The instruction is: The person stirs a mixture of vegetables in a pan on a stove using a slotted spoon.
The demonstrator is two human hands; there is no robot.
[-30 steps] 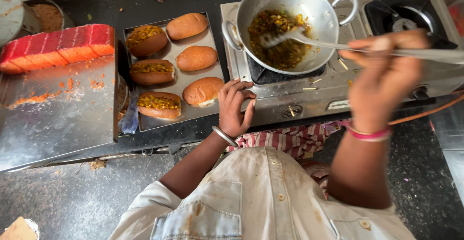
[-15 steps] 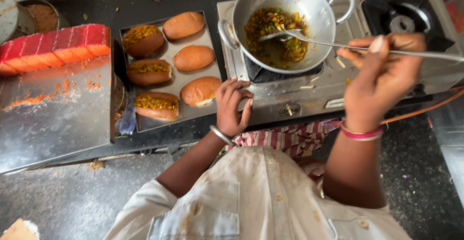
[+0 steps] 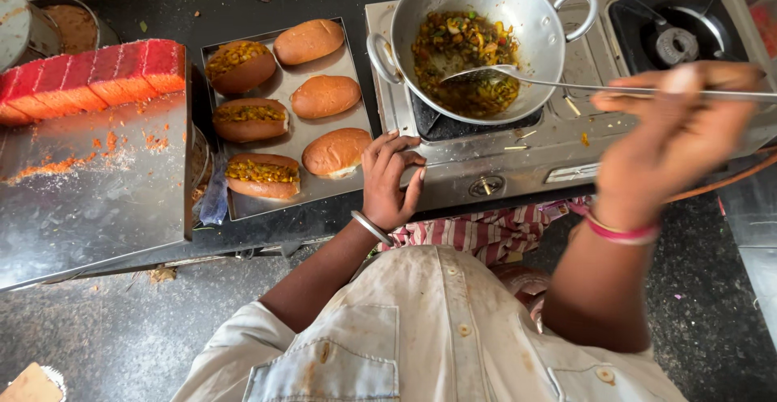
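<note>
- Steel pan (image 3: 486, 13) sits on the stove's (image 3: 566, 127) left burner, holding a yellow-green vegetable mix (image 3: 465, 50); second burner (image 3: 676, 42) bare.
- Right hand (image 3: 676, 139), blurred, fingers clamped round the far end of a long ladle (image 3: 566, 85); the bowl of it lies in the mix, well beyond the fingertips.
- Left hand (image 3: 388, 179) rests at the stove's front-left corner, fingers curled and slightly apart, holding nothing; the pan's near handle is just past the fingertips.
- Tray (image 3: 283, 94) just left of the left hand's fingers: three buns topped with mix (image 3: 251, 119) in the far column, three plain halves (image 3: 324, 94) in the near one. The closest plain half almost touches the thumb side.
- Further left, a steel sheet (image 3: 97, 183) with orange crumbs and a red sliced block (image 3: 89, 78); a tin of brown powder (image 3: 69, 25) at the corner.
- Risks, as judged:
  - Grip is at the very tip of a long handle, so a loaded scoop could tip and spill on the stove or the striped cloth (image 3: 486, 232) at the waist.
  - Left fingers near hot pan metal; a slip forward could mean a burn.
  - Pan is not steadied; a hard scrape could shift it off the burner ring.
  - Drips carried across the gap to the tray could soil the plain halves.
</note>
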